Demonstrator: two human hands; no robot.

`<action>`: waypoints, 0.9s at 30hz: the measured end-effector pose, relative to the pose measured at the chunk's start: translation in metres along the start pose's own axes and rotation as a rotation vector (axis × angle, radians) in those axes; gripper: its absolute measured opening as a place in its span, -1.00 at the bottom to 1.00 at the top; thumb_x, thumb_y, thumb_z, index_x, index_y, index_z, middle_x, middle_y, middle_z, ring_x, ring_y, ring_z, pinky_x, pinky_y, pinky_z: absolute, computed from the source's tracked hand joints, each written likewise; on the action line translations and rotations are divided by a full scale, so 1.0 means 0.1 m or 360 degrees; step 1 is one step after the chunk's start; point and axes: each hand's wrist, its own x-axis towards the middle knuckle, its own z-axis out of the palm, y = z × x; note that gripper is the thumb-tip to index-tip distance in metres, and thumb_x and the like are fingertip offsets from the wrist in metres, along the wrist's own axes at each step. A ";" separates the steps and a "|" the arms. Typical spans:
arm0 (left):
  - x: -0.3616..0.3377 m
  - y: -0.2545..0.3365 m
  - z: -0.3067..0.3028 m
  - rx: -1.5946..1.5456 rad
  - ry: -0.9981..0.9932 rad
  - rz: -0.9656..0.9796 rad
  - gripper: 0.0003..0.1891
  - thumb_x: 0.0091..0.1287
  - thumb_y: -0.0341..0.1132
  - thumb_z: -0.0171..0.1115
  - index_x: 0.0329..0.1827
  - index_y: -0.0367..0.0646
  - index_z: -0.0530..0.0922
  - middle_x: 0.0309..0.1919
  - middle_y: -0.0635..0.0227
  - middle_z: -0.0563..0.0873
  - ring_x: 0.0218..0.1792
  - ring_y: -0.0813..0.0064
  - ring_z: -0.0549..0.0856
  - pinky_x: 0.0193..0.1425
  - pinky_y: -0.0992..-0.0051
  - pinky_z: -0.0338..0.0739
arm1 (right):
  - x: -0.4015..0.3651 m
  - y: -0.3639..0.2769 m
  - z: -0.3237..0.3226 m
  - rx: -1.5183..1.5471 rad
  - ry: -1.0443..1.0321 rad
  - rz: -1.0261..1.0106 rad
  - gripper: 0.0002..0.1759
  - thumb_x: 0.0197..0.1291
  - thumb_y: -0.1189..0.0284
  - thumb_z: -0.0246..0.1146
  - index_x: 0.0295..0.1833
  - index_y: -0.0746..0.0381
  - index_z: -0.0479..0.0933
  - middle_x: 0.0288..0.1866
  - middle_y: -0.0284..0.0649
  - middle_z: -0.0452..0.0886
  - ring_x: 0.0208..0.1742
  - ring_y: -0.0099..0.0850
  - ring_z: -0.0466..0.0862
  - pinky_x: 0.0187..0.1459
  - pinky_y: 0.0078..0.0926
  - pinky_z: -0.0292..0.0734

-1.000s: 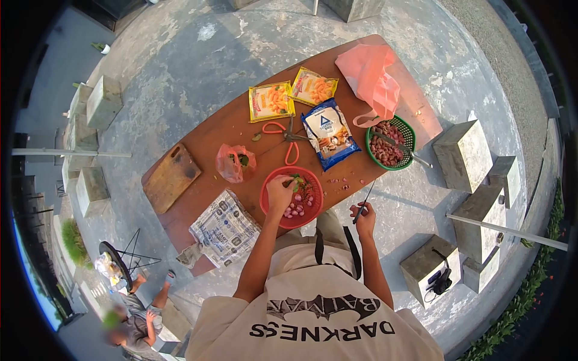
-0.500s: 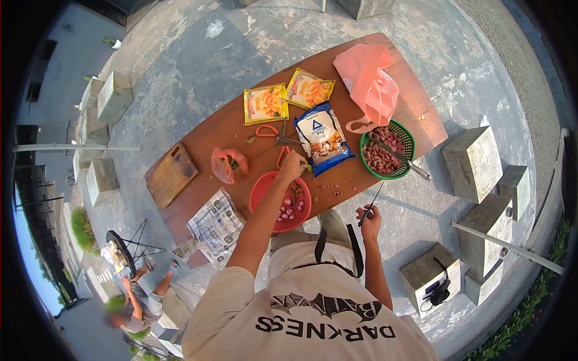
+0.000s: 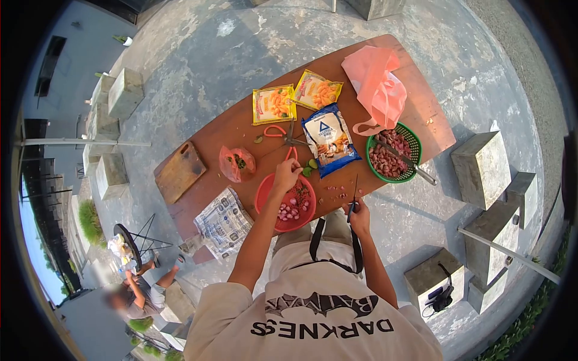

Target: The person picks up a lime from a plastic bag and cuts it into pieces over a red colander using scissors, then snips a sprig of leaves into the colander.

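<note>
My left hand (image 3: 288, 175) is over the far rim of a red bowl (image 3: 261, 197), its fingers bent together; whatever they hold is too small to tell. Inside the bowl lie peeled shallots (image 3: 289, 210) and small chopped red and green bits. My right hand (image 3: 359, 217), by the table's near edge, is wrapped around a small knife (image 3: 355, 191) with its blade pointing away from me. Just beyond my left hand are green limes (image 3: 309, 168) and orange-handled scissors (image 3: 290, 139). Scraps of peel (image 3: 334, 192) are scattered between my hands.
On the wooden table (image 3: 223, 135) are a green basket (image 3: 394, 178) of reddish shallots with a large knife across it, a blue-white packet (image 3: 330, 141), two yellow packets, a pink bag (image 3: 379, 84), a small red bag, a cutting board (image 3: 180, 172) and newspaper. Another person sits at lower left.
My right hand has come up and inward to the table edge, and the knife now points straight ahead. My left hand has drawn back slightly from the limes toward the bowl.
</note>
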 end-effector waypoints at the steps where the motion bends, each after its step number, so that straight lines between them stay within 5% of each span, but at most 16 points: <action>1: -0.08 -0.10 -0.03 0.0069 0.0064 -0.0004 -0.85 0.19 -0.43 0.41 -0.27 -0.27 0.60 -0.49 0.21 0.72 -0.44 0.33 0.70 -0.28 0.40 0.57 | 0.03 0.00 0.11 -0.0083 -0.0083 -0.0067 -0.67 0.16 0.39 0.42 -0.06 0.30 0.49 -0.40 -0.27 0.65 -0.41 -0.59 0.58 -0.34 -0.59 0.47; 8: -0.57 -0.48 -0.52 -0.0106 0.0650 -0.0059 -0.87 0.27 -0.50 0.32 -0.19 -0.31 0.55 -0.41 0.16 0.72 -0.36 0.39 0.74 -0.27 0.37 0.61 | -0.16 -0.53 0.70 -0.0642 -0.0420 -0.0276 -0.54 0.14 0.24 0.45 -0.05 0.37 0.49 -0.34 -0.22 0.63 -0.33 -0.48 0.61 -0.24 -0.46 0.50; 11: -0.95 -0.31 -0.73 -0.1496 0.0586 -0.0398 -0.80 0.34 -0.54 0.25 0.00 -0.32 0.52 -0.23 0.21 0.71 -0.24 0.42 0.74 -0.14 0.47 0.71 | -0.33 -0.49 0.94 -0.0679 -0.0499 -0.0282 -0.50 0.13 0.21 0.45 -0.03 0.37 0.49 -0.33 -0.20 0.63 -0.30 -0.48 0.60 -0.21 -0.45 0.50; 15: -1.39 -0.42 -0.70 -0.2258 0.0376 -0.0528 -0.78 0.31 -0.54 0.28 0.00 -0.30 0.53 -0.13 0.20 0.72 -0.12 0.39 0.74 0.01 0.43 0.71 | -0.73 -0.42 1.30 -0.0449 -0.0718 -0.0296 -0.51 0.14 0.21 0.44 -0.01 0.35 0.49 -0.33 -0.19 0.63 -0.31 -0.45 0.59 -0.22 -0.44 0.50; 20: -1.74 -0.51 -0.68 -0.2184 0.0261 -0.0756 -0.86 0.32 -0.53 0.29 -0.11 -0.25 0.53 -0.20 0.22 0.74 -0.22 0.39 0.75 -0.10 0.48 0.70 | -1.00 0.08 1.66 -0.0305 -0.0756 -0.0345 -0.55 0.14 0.21 0.44 -0.07 0.33 0.50 -0.37 -0.20 0.61 -0.34 -0.47 0.56 -0.24 -0.45 0.48; 27: -1.82 -0.65 -0.85 -0.1643 0.0039 -0.0513 -0.83 0.28 -0.57 0.31 -0.13 -0.31 0.50 -0.22 0.18 0.73 -0.26 0.48 0.73 -0.20 0.55 0.65 | -1.36 0.02 1.86 -0.0201 -0.0678 -0.0077 -0.65 0.19 0.24 0.42 -0.23 0.29 0.48 -0.55 -0.37 0.48 -0.52 -0.62 0.44 -0.50 -0.55 0.32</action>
